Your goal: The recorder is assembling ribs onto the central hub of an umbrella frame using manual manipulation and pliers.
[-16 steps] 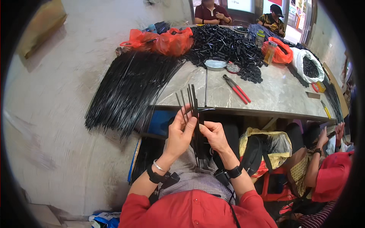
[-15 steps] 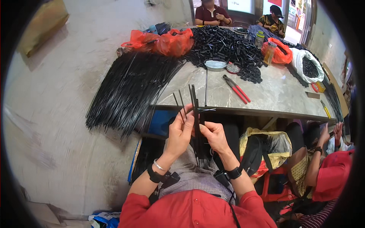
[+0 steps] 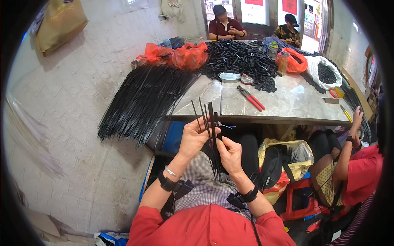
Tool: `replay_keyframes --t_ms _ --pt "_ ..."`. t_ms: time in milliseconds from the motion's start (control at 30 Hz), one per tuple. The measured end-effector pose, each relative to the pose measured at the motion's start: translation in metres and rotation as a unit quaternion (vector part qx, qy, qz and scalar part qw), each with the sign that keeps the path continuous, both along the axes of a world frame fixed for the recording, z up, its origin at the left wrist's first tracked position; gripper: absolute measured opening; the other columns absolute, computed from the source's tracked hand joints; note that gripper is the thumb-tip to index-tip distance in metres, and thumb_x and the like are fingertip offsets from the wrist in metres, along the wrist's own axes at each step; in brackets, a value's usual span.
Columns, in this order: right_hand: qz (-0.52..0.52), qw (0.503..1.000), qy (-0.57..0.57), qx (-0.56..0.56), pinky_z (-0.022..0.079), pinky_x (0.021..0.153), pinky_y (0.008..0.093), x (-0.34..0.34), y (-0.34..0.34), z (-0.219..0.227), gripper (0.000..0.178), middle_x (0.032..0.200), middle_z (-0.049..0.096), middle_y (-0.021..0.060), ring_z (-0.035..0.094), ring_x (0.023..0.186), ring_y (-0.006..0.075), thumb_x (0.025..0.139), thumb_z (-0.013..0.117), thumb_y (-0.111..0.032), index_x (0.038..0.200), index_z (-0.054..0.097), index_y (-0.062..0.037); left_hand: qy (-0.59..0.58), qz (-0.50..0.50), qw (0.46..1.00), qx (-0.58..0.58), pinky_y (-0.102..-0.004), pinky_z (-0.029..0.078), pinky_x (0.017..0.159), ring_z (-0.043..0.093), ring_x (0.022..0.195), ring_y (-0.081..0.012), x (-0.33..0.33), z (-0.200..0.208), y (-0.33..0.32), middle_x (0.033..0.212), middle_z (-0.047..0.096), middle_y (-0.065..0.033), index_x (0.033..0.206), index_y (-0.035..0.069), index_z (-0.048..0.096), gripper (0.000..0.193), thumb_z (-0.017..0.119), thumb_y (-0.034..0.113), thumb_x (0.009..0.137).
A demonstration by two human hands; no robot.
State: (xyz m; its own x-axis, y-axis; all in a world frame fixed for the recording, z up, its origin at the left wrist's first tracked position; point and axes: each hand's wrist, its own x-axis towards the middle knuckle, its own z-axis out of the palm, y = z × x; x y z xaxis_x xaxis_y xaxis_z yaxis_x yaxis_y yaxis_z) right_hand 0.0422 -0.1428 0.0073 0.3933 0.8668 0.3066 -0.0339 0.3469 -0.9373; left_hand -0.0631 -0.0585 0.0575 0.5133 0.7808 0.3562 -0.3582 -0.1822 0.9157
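My left hand [image 3: 193, 139] grips a small fan of thin black rods [image 3: 204, 117] that point up over the table's near edge. My right hand [image 3: 230, 155] is closed on a thicker black rod [image 3: 214, 135] held upright beside them, the two hands almost touching in front of my lap. Thin coloured wire ends [image 3: 223, 126] poke out to the right near the rod's top. The rods' lower ends run down between my hands and are partly hidden.
A marble table [image 3: 295, 102] carries a big sheaf of long black rods [image 3: 143, 102] hanging off its left edge, a heap of short black tubes [image 3: 242, 61], red-handled pliers [image 3: 251, 98], a metal dish [image 3: 230, 76] and orange bags [image 3: 186, 55]. Two people sit at the far side; another in red sits right.
My hands have kept their place; the rods in them stand slightly more upright and closer together than before.
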Motion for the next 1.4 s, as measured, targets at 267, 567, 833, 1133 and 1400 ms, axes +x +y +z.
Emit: replay_keyframes --t_ms 267,567,833,1133,1400 --pt "-0.050 0.998 -0.023 0.020 0.038 0.055 0.0181 -0.006 -0.002 0.009 0.015 0.070 0.061 -0.0038 0.047 0.065 0.0006 0.090 0.057 -0.008 0.084 0.066 0.0025 0.072 -0.082 0.994 -0.015 -0.0220 0.053 0.071 0.064 0.082 -0.0102 -0.006 0.015 0.007 0.094 0.066 -0.0056 0.114 0.001 0.059 0.040 0.070 -0.003 0.076" --pt "-0.057 0.989 -0.138 -0.020 0.046 0.056 0.0232 0.014 0.003 0.031 0.011 0.071 0.062 0.0070 0.057 0.064 0.0079 0.082 0.063 -0.003 0.092 0.065 0.0024 0.142 -0.074 0.986 0.044 -0.0253 0.053 0.075 0.064 0.085 -0.0126 -0.005 0.022 0.025 0.095 0.066 -0.0069 0.109 -0.001 0.060 0.037 0.071 -0.003 0.075" --pt "-0.025 0.980 -0.195 0.044 0.043 0.053 0.0275 0.035 0.019 0.031 0.009 0.070 0.060 0.0122 0.056 0.058 0.0176 0.077 0.067 -0.002 0.085 0.065 0.0035 0.138 -0.101 0.985 -0.001 -0.0297 0.054 0.077 0.064 0.090 -0.0174 -0.005 0.019 0.036 0.093 0.066 -0.0123 0.104 -0.004 0.060 0.031 0.069 -0.006 0.075" --pt "0.018 0.982 -0.188 0.009 0.043 0.055 0.0293 0.045 0.027 0.039 0.008 0.068 0.057 0.0120 0.055 0.058 0.0221 0.079 0.065 -0.003 0.082 0.062 0.0039 0.181 -0.098 0.978 0.028 -0.0265 0.051 0.072 0.061 0.084 -0.0144 0.001 0.023 0.043 0.090 0.065 -0.0110 0.096 -0.007 0.062 0.024 0.070 -0.005 0.073" --pt "0.078 0.993 -0.068 -0.057 0.045 0.057 0.0261 0.046 0.029 0.033 0.011 0.071 0.062 0.0100 0.058 0.062 0.0146 0.080 0.066 -0.006 0.084 0.064 0.0038 0.203 -0.118 0.971 0.036 -0.0270 0.051 0.072 0.061 0.085 -0.0148 -0.004 0.023 0.045 0.090 0.064 -0.0100 0.097 -0.008 0.061 0.025 0.070 -0.004 0.074"
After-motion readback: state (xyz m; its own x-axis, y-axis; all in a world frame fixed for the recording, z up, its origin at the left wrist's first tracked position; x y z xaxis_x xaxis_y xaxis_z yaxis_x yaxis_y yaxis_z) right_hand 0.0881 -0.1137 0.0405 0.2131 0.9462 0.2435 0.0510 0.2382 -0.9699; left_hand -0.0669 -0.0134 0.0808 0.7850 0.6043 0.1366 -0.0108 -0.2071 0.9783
